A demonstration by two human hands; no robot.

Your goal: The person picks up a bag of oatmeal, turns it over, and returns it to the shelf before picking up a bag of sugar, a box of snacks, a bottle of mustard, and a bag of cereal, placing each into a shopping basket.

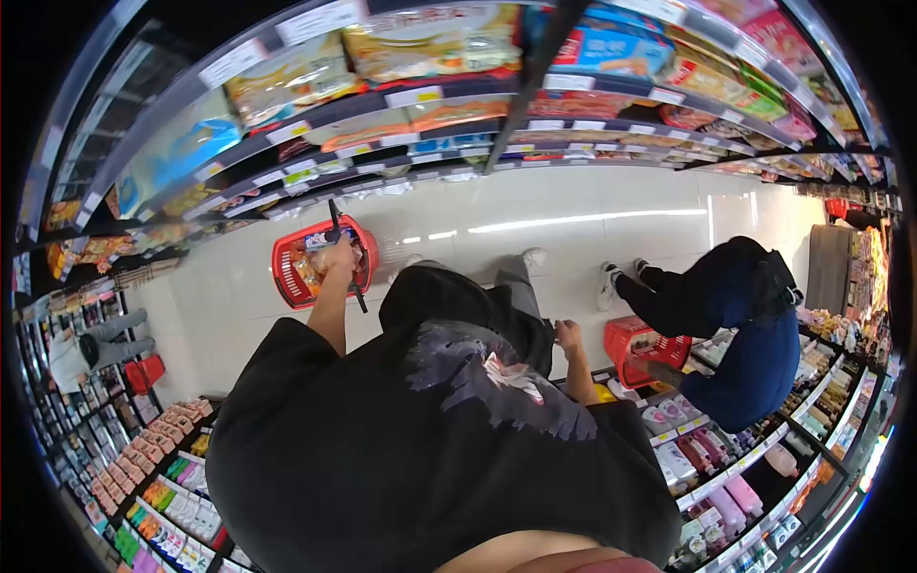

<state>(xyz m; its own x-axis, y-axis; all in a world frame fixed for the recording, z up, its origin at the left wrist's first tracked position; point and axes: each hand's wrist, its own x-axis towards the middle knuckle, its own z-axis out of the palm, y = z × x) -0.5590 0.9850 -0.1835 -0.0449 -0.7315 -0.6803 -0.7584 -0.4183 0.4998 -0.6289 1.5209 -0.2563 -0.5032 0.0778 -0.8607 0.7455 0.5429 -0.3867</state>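
Observation:
My left hand (pixel 337 255) is closed round the black handle of a red shopping basket (pixel 287 270), which hangs out to my left above the floor. Packaged goods (pixel 304 267) lie inside it, partly covered by my hand and the handle. On the other side, my right hand (pixel 569 335) is held low by my hip with its fingers curled. Whether anything is in those fingers I cannot make out. The nearest thing beyond it is another person's red basket (pixel 630 346).
Shelves of bagged food (pixel 435 43) run along the aisle ahead. A person in dark blue (pixel 750 368) stands close on my right. Shelves of bottles (pixel 731 501) are behind me. Another person (pixel 72 358) with a red basket (pixel 145 373) is at far left. The floor (pixel 573 205) is pale tile.

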